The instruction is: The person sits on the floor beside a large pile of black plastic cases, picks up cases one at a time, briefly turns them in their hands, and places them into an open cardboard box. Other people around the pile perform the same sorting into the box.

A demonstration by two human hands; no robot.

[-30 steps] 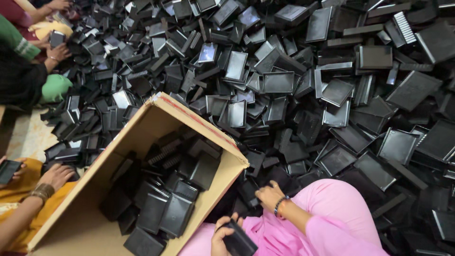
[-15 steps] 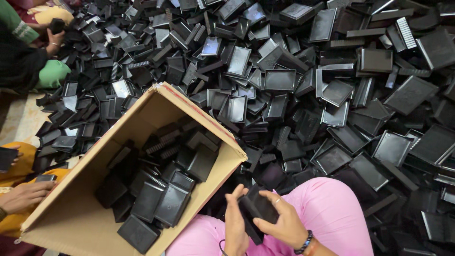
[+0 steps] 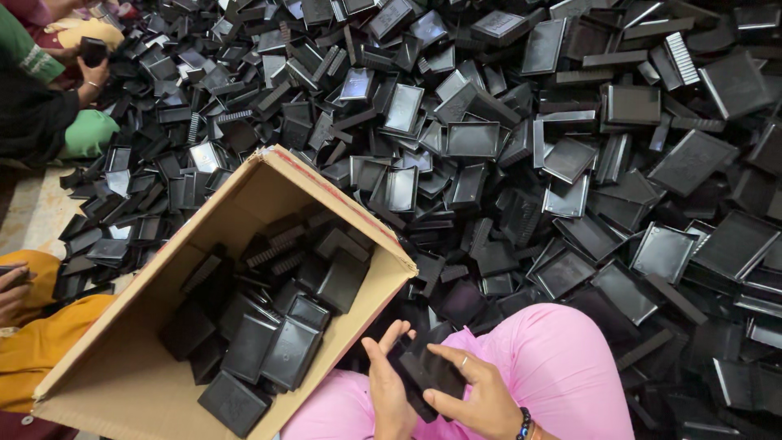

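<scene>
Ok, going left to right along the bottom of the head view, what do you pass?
Orange sleeve → cardboard box → left hand → black plastic piece → right hand → pink knee → pile of black trays.

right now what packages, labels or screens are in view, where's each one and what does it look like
Cardboard box: lower left, tipped open beside the person's pink-clad knee, brown with a reddish strip along its top edge, partly filled with flat black plastic pieces.
Labels, signs, screens: none that can be made out; the heap of black plastic trays is unmarked as far as the view shows.
The left hand and right hand hold one black piece, with no label visible.
</scene>
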